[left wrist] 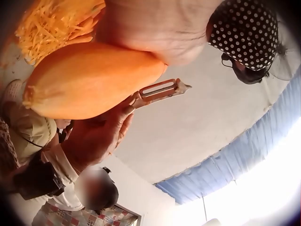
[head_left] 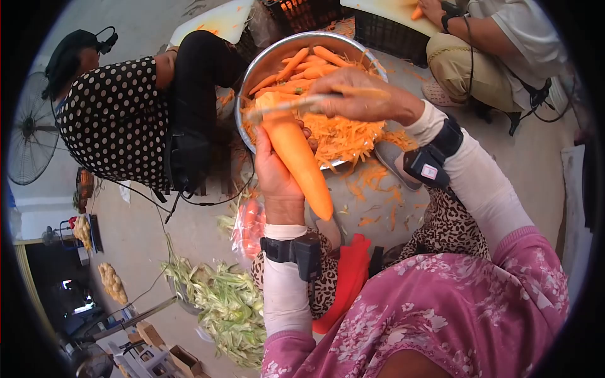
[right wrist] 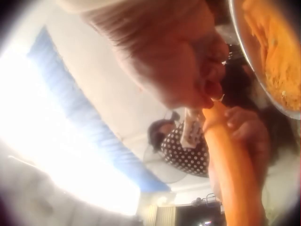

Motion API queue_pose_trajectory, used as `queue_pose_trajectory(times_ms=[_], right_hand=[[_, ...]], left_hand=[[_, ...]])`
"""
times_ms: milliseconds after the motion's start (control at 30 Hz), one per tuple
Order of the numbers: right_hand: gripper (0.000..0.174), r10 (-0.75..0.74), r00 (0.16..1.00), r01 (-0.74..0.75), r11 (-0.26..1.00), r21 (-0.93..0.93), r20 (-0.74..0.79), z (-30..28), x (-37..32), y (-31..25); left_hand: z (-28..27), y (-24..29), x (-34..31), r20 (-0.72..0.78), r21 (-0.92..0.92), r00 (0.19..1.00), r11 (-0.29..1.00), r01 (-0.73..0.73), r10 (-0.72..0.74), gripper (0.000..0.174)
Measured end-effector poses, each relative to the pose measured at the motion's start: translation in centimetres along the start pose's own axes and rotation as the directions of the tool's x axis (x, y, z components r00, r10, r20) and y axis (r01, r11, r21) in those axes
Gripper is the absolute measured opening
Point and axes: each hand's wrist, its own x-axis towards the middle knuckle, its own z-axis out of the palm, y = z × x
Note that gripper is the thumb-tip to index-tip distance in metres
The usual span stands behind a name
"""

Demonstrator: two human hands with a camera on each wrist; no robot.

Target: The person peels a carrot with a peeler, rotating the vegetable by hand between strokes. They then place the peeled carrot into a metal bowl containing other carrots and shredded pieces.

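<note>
A large peeled-looking carrot (head_left: 296, 157) slants across the middle of the head view, its narrow end toward the person's body. My left hand (head_left: 280, 183) grips it from below, around its upper part. Over the carrot's thick far end, my right hand (head_left: 372, 94) holds a peeler (left wrist: 160, 92) by its handle. The peeler's slotted head overlaps that end in the head view, where it is blurred. Under both hands stands a metal basin (head_left: 242, 120) with whole carrots (head_left: 293, 66) and a heap of orange peelings (head_left: 343, 135).
Another person in a dotted top (head_left: 113, 120) sits at the left, and one in a white shirt (head_left: 526, 44) crouches at the upper right. Corn husks (head_left: 227, 309) lie on the floor beside a plastic bag of carrots (head_left: 249, 227). Black crates (head_left: 391, 38) stand behind the basin.
</note>
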Motion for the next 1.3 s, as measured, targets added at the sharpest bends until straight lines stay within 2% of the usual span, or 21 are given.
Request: queue_pose_trajectory(times_ms=[33, 100, 167, 233, 300, 333, 433, 500, 567, 600, 667, 767, 833, 867, 967, 1033, 1067, 1133, 1167, 1233, 1300], right_hand=[[0.024, -0.089, 0.991, 0.085, 0.996, 0.040, 0.103, 0.3, -0.4, -0.4], [0.023, -0.070, 0.988, 0.062, 0.996, 0.064, 0.136, 0.7, -0.7, -0.4], [0.023, -0.030, 0.998, 0.035, 0.995, -0.097, 0.059, 0.5, -0.5, -0.4], [0.022, -0.090, 0.995, 0.086, 0.992, -0.095, -0.046, -0.1, 0.3, 0.4], [0.017, 0.080, 0.988, -0.136, 0.854, -0.501, -0.131, -0.9, 1.4, 2.2], [0.016, -0.071, 0.982, -0.071, 0.721, -0.689, -0.176, -0.6, 1.0, 3.6], [0.019, 0.067, 0.952, -0.238, 0.779, -0.580, -0.300, -0.3, 2.0, 4.8], [0.022, 0.026, 0.955, -0.170, 0.866, -0.470, -0.296, -0.6, 2.2, 3.5], [0.025, 0.101, 0.959, -0.133, 0.986, -0.106, -0.266, -0.3, 1.7, 1.9], [0.025, 0.103, 0.957, -0.135, 0.986, -0.102, -0.270, -0.3, 1.1, 0.8], [0.027, 0.052, 0.998, -0.049, 0.995, 0.085, -0.038, -0.1, 0.0, -0.9], [0.025, -0.109, 0.987, 0.107, 0.994, 0.029, 0.113, 0.7, -1.0, -1.1], [0.025, -0.058, 0.992, 0.063, 0.997, -0.036, 0.116, 0.8, -1.2, -1.4], [0.025, -0.074, 0.995, 0.079, 0.993, -0.092, 0.062, 0.6, -1.0, -1.4], [0.019, -0.149, 0.980, 0.126, 0.978, -0.166, -0.131, 0.2, 0.1, 1.8], [0.020, -0.112, 0.983, -0.016, 0.736, -0.676, -0.145, -1.0, 0.6, 4.5], [0.020, -0.113, 0.981, -0.022, 0.740, -0.672, -0.157, -1.0, 1.0, 5.7], [0.021, 0.102, 0.969, -0.225, 0.743, -0.630, -0.226, -0.6, 1.6, 6.1], [0.021, 0.097, 0.973, -0.211, 0.742, -0.636, -0.211, -0.6, 1.7, 6.2], [0.022, 0.021, 0.938, -0.148, 0.927, -0.345, -0.347, -0.9, 1.5, 3.2], [0.022, 0.046, 0.962, -0.115, 0.963, -0.246, -0.269, -1.3, 0.9, 1.0]], left_hand=[[-0.2, 0.0, 0.0, -0.027, 0.034, 1.000, 0.999, -0.004, 0.005, 0.051], [-0.1, 0.0, 0.0, -0.038, 0.039, 0.999, 0.999, -0.019, 0.020, 0.051], [0.1, 0.0, 0.0, -0.045, 0.041, 0.999, 0.999, -0.027, 0.029, 0.051], [0.4, -0.2, -0.1, 0.021, 0.030, 0.999, 0.999, 0.029, -0.030, 0.050], [0.9, -0.6, -0.1, 0.056, 0.012, 0.996, 0.997, 0.075, -0.076, 0.051], [1.9, -0.8, -0.3, 0.125, 0.008, 0.989, 0.997, 0.073, -0.074, 0.052], [2.2, -0.2, -0.3, 0.153, -0.017, 0.987, 0.998, 0.053, -0.050, 0.052], [2.0, 0.0, -0.1, 0.118, -0.049, 0.993, 0.999, 0.014, -0.008, 0.052], [1.6, 0.3, 0.0, 0.053, -0.161, 0.998, 0.986, 0.032, -0.024, 0.053], [1.3, 0.3, 0.0, 0.051, -0.157, 0.998, 0.987, 0.035, -0.027, 0.053], [0.7, 0.3, 0.0, 0.072, -0.165, 0.997, 0.986, 0.018, -0.007, 0.054], [1.6, 0.1, -0.4, -0.065, -0.081, 0.997, 0.996, -0.036, 0.031, 0.051], [0.9, 0.2, -0.2, 0.021, -0.134, 1.000, 0.991, 0.006, -0.004, 0.050], [0.7, 0.2, -0.1, 0.110, -0.181, 0.993, 0.982, 0.054, -0.034, 0.050], [0.8, -0.3, -0.3, 0.128, -0.104, 0.989, 0.991, 0.088, -0.075, 0.049], [1.3, -0.8, -0.4, 0.173, -0.048, 0.980, 0.993, 0.110, -0.100, 0.051], [2.1, -1.0, -0.6, 0.207, -0.025, 0.972, 0.993, 0.119, -0.111, 0.052], [2.2, -1.2, -0.5, 0.209, -0.010, 0.973, 0.995, 0.101, -0.097, 0.053], [2.1, -1.2, -0.4, 0.207, -0.021, 0.975, 0.996, 0.089, -0.083, 0.053], [1.7, -0.9, -0.2, 0.057, 0.076, 0.998, 0.997, 0.027, -0.032, 0.053], [0.8, -0.8, 0.0, 0.077, 0.065, 0.996, 0.997, 0.030, -0.035, 0.053]])
